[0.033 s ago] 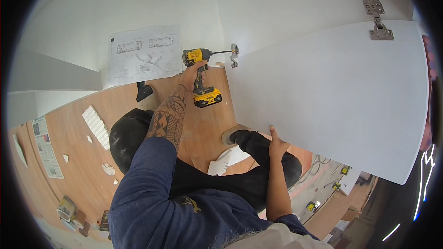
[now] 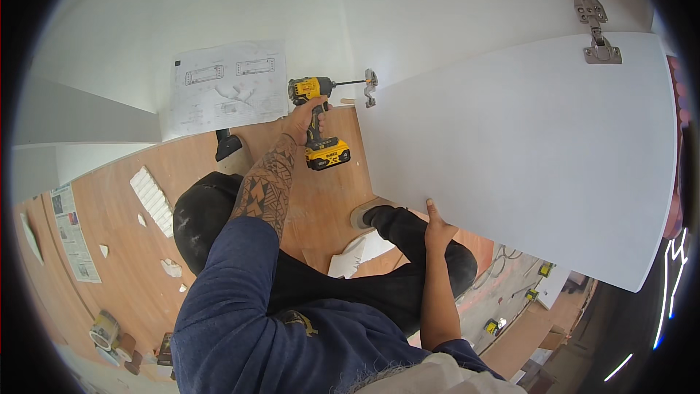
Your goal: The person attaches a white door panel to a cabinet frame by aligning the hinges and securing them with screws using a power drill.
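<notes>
My left hand (image 2: 305,120) is wrapped round the grip of a yellow and black cordless impact driver (image 2: 309,88). Its long bit (image 2: 348,83) points right and its tip meets a small metal hinge (image 2: 370,90) at the far left corner of a white door panel (image 2: 525,153). The exact contact with a screw is too small to make out. My right hand (image 2: 439,233) grips the panel's near edge, thumb on top and fingers hidden underneath. A second metal hinge (image 2: 601,47) joins the panel's far right side to a white cabinet wall (image 2: 467,14).
An instruction sheet (image 2: 230,87) with line drawings leans behind the driver. White foam pieces (image 2: 152,201) and a newspaper sheet (image 2: 74,233) lie on the wooden surface (image 2: 321,208) at left. A tape roll (image 2: 104,330) stands lower left. Yellow tools (image 2: 495,326) lie at lower right.
</notes>
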A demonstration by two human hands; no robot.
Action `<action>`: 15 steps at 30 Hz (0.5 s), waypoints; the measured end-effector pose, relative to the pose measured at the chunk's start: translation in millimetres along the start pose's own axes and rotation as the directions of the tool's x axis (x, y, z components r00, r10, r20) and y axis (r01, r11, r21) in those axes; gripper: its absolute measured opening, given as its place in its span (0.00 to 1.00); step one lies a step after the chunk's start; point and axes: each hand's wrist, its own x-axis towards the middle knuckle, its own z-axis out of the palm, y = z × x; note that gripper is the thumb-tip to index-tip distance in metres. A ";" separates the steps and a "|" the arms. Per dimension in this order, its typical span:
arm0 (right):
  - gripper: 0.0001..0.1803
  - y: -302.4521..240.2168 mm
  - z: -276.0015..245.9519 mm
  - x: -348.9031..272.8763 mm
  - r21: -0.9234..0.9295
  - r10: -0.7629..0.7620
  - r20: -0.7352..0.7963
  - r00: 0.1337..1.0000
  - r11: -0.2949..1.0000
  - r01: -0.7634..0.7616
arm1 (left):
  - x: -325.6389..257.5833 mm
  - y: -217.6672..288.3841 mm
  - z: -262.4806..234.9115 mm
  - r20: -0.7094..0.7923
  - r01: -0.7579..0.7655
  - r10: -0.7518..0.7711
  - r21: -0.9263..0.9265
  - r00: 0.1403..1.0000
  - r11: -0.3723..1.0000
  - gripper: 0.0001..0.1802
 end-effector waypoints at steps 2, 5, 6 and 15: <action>0.26 -2.8 1.6 -1.5 0.007 0.023 -0.017 1.000 1.000 -0.023 | -0.8 -1.0 0.4 -0.008 -0.003 0.003 -0.003 1.000 1.000 0.18; 0.27 -6.0 2.8 -2.1 0.011 0.027 -0.015 1.000 1.000 -0.027 | -1.2 -1.4 0.4 -0.005 -0.011 0.011 -0.008 1.000 1.000 0.18; 0.27 -6.4 2.6 -1.9 0.011 0.026 -0.014 1.000 1.000 -0.026 | -1.0 -1.2 0.2 -0.005 -0.012 0.012 -0.009 1.000 1.000 0.18; 0.29 -3.8 1.5 -1.5 -0.001 0.020 -0.003 1.000 1.000 -0.020 | 1.6 -2.2 0.1 -0.022 0.004 -0.004 0.001 1.000 1.000 0.19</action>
